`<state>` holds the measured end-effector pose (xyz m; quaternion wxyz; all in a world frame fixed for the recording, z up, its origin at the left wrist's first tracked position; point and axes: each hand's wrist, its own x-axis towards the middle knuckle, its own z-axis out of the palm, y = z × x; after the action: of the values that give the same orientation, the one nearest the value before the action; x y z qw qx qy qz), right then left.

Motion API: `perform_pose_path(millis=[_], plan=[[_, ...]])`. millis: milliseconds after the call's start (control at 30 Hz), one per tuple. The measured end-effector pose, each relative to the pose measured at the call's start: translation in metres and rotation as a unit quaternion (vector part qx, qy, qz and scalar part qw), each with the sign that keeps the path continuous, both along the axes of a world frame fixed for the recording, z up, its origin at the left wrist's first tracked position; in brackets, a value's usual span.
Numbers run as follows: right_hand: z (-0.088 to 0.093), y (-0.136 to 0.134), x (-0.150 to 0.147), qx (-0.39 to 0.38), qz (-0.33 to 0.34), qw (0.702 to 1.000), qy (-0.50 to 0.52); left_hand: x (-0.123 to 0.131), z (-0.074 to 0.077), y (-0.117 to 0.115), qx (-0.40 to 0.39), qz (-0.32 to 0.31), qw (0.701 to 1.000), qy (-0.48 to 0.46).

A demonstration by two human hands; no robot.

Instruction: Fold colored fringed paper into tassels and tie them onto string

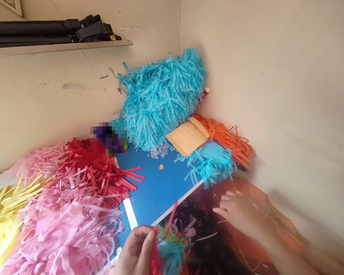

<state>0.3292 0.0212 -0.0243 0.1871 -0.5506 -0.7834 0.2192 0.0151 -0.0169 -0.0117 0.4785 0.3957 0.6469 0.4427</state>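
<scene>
My left hand (136, 250) at the bottom middle pinches a small tassel of shredded paper (172, 248) in red, green and turquoise, with a thin red strip (168, 223) rising from it. My right hand (240, 215), slightly blurred, hangs to the right with its fingers apart and holds nothing I can see. A white thread (209, 237) runs across the dark floral cloth (195, 225) between my hands, close to my right fingers. Large heaps of red (94, 172) and pink (63, 229) paper fringe lie left of my left hand.
A blue board (151, 179) with white edging lies in a wall corner under a big turquoise fringe heap (160, 99). Around it are orange fringe (229, 139), kraft paper (187, 135) and yellow fringe (5, 210). Black straps (46, 32) rest on a wall shelf (60, 47).
</scene>
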Motion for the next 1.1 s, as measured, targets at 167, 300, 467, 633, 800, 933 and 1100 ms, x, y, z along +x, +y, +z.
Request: perform_pose_path(millis=[167,300,467,633,800,933,1100], plan=[[-0.001,-0.008,-0.069,0.052,0.073,0.968,0.234,0.016,0.008,-0.001,0.016,-0.017,0.999,-0.023],[0.000,-0.014,-0.126,0.039,0.085,0.914,0.395,0.027,0.008,-0.011,0.091,0.004,0.993,0.076],[-0.007,-0.014,-0.138,0.031,0.073,0.881,0.467,0.025,0.000,-0.018,0.192,-0.023,0.963,0.188],[-0.012,-0.013,-0.133,0.068,0.080,0.888,0.447,0.012,-0.009,-0.016,0.238,-0.089,0.938,0.235],[-0.007,-0.013,-0.134,0.113,0.070,0.904,0.406,0.006,-0.009,-0.012,0.285,-0.159,0.908,0.265],[-0.006,-0.017,-0.135,0.097,0.035,0.912,0.398,0.006,-0.009,-0.012,0.343,-0.178,0.875,0.291],[-0.005,-0.023,-0.136,0.090,0.029,0.917,0.388,0.006,-0.016,-0.014,0.340,-0.168,0.854,0.355]])
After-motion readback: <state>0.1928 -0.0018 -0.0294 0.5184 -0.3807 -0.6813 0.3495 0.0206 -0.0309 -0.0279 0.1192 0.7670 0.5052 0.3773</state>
